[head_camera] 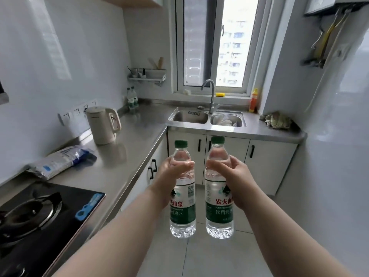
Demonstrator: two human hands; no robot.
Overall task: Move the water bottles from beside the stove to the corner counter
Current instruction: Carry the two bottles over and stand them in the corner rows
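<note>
I hold two clear water bottles with green caps and green-and-white labels upright in front of me, over the floor. My left hand grips the left bottle around its upper body. My right hand grips the right bottle the same way. Two more bottles of the same kind stand in the far corner of the steel counter, below a wall rack. The black gas stove is at the lower left.
A cream kettle and a blue-and-white bag sit on the left counter. A double sink with a tap lies under the window. An orange bottle and a crumpled cloth are at the right.
</note>
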